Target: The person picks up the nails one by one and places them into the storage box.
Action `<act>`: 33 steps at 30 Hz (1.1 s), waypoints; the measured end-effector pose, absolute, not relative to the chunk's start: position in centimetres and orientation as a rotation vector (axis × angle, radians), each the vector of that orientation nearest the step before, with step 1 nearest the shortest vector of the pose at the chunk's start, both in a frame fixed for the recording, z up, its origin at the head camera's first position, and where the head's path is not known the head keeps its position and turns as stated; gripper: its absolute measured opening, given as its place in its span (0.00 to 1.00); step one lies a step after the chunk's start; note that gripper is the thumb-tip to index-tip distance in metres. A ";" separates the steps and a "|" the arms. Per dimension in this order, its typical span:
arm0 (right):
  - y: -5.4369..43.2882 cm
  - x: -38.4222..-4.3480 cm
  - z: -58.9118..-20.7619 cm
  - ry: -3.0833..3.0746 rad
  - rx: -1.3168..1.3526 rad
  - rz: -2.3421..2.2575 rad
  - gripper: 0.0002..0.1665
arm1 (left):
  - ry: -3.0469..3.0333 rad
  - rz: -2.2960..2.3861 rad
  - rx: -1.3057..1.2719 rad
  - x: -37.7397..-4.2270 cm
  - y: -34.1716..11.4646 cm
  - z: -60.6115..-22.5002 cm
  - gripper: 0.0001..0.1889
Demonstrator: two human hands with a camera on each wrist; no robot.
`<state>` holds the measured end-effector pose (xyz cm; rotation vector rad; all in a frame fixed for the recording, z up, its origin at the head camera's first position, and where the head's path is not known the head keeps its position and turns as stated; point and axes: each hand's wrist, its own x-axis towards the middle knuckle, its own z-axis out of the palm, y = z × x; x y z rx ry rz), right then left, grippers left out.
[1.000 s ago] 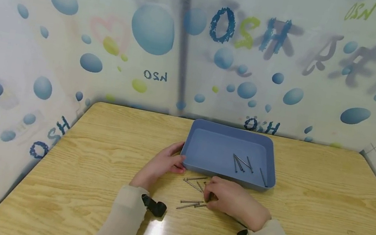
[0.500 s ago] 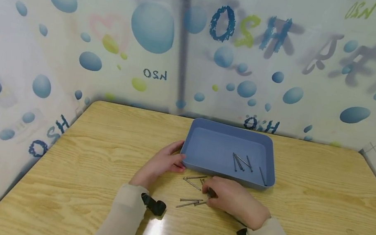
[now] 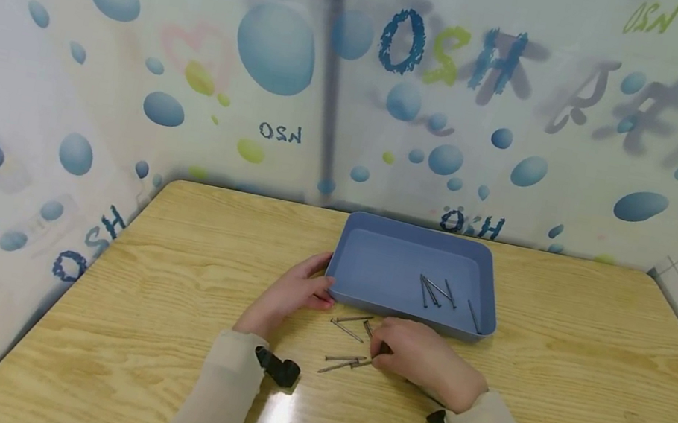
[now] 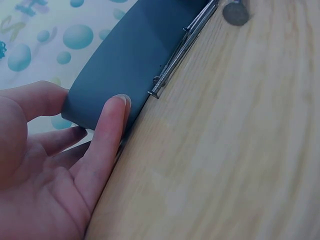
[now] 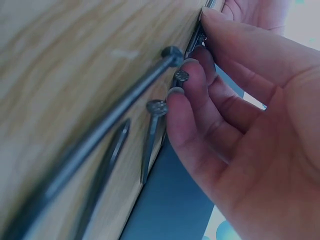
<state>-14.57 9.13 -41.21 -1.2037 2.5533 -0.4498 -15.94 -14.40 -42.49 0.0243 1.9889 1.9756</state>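
A blue tray [image 3: 370, 266] stands toward the table's back. My left hand [image 3: 296, 289] holds its near left corner, with the thumb [image 4: 107, 120] on the front wall and the fingers round the side. Several steel nails [image 3: 347, 330] lie scattered in front of the tray. Over this pile bends my right hand [image 3: 425, 359], fingers curled down. In the right wrist view its fingertips [image 5: 177, 102] pinch a nail [image 5: 181, 75] close to the tabletop; most of that nail is hidden. Loose nails [image 5: 105, 175] lie beside the hand. More nails [image 3: 433, 294] rest inside the tray's right half.
The wooden table [image 3: 162, 362] runs to a patterned curtain [image 3: 201, 66] at the back and sides. Small black cameras [image 3: 282, 372] sit on both wrists, one at each sleeve end. A bright reflection shows on the near tabletop.
My right hand shifted slightly left over the nails, then back to the right, showing nail heads by its fingertips. The left hand and the tray have kept their place.
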 end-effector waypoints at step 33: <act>9.4 -15.0 -40.5 2.407 -1.114 -0.678 0.16 | 2.009 1.964 0.031 -15.9 -14.3 -42.3 0.31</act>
